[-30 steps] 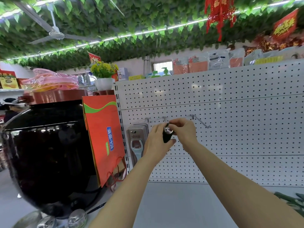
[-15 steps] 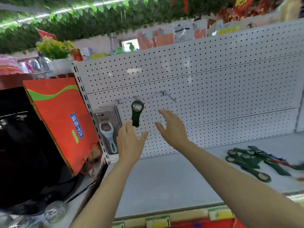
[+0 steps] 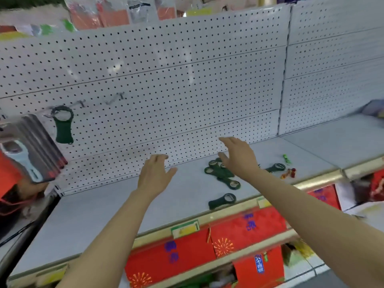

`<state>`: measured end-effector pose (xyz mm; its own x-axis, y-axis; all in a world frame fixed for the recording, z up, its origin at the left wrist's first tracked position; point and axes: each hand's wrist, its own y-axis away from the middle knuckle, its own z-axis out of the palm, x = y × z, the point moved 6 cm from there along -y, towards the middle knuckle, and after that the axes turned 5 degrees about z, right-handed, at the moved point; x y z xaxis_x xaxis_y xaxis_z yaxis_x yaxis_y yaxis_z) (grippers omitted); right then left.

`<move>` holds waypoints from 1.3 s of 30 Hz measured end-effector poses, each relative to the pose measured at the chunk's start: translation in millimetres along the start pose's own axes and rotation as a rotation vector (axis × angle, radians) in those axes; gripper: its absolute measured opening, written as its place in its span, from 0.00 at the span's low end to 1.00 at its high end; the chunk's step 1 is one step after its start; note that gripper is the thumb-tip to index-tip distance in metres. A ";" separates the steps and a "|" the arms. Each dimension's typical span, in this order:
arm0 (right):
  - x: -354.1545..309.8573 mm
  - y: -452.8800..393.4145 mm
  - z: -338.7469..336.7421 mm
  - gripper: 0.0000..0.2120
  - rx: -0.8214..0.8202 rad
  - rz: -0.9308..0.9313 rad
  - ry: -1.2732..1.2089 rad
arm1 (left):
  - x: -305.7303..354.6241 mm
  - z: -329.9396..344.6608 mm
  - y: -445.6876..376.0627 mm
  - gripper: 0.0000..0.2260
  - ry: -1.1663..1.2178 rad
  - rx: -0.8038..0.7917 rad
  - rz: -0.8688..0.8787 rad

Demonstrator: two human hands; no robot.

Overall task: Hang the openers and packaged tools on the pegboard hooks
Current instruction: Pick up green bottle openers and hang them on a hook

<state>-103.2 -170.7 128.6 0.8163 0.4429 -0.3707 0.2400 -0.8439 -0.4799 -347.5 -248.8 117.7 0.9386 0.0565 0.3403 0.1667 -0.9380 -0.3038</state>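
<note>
One dark green bottle opener point(image 3: 63, 125) hangs from a hook on the white pegboard point(image 3: 166, 80) at the left. Beside it, further left, hang packaged tools point(image 3: 29, 150) in clear blister packs. Two bare hooks point(image 3: 116, 98) stick out to the right of the hung opener. Several more green openers point(image 3: 223, 175) lie in a loose pile on the grey shelf point(image 3: 104, 208), and one single opener point(image 3: 222, 201) lies near the shelf's front edge. My left hand point(image 3: 154, 175) hovers above the shelf, fingers spread, holding nothing. My right hand point(image 3: 236, 156) is spread just above the pile, empty.
Small green and red trinkets point(image 3: 287, 169) lie on the shelf right of the pile, with another opener point(image 3: 276, 167) beside them. Red packets point(image 3: 239, 229) fill the rack below the shelf edge. A red bag point(image 3: 8, 179) stands at the far left.
I let go of the opener, which now hangs on its hook. Both hands dropped from the pegboard toward the shelf, and my view swung right and down to the pile.
</note>
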 end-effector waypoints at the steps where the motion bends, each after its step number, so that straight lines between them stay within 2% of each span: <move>1: 26.5 3.6 -5.5 0.24 -0.011 0.031 0.020 | 16.7 19.3 -2.7 0.23 -0.002 -0.058 0.023; 6: 134.2 18.1 -17.8 0.24 -0.057 0.136 0.075 | 73.0 116.1 -6.0 0.21 -0.026 -0.391 0.112; 13: 226.5 21.7 2.4 0.21 -0.111 0.274 0.088 | 91.0 198.1 -31.9 0.23 -0.065 -0.681 0.117; 16: 263.2 14.3 14.7 0.22 -0.178 0.330 0.120 | 86.5 219.6 -46.9 0.25 -0.057 -0.750 0.121; 24: 333.6 -30.7 48.6 0.21 -0.406 0.400 0.148 | 84.9 250.8 -80.4 0.20 -0.085 -0.891 0.156; 28: 337.5 -54.3 76.1 0.20 -0.555 0.332 0.103 | 84.4 255.3 -87.6 0.20 -0.112 -0.987 0.126; 34: 343.9 -79.5 112.0 0.17 -0.813 0.170 0.181 | 82.1 249.8 -91.3 0.20 -0.065 -0.908 -0.012; 37: 345.3 -88.7 114.3 0.18 -0.833 0.109 0.192 | 80.5 242.8 -84.2 0.19 0.025 -0.781 -0.130; 39: 346.9 -92.8 111.4 0.21 -0.775 0.064 0.170 | 81.9 237.0 -75.4 0.17 0.125 -0.648 -0.225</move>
<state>99.2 95.0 -44.0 0.8947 0.3873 -0.2226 0.4365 -0.8638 0.2516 -211.6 -92.3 -42.4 0.8541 0.2701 0.4444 0.1026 -0.9252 0.3652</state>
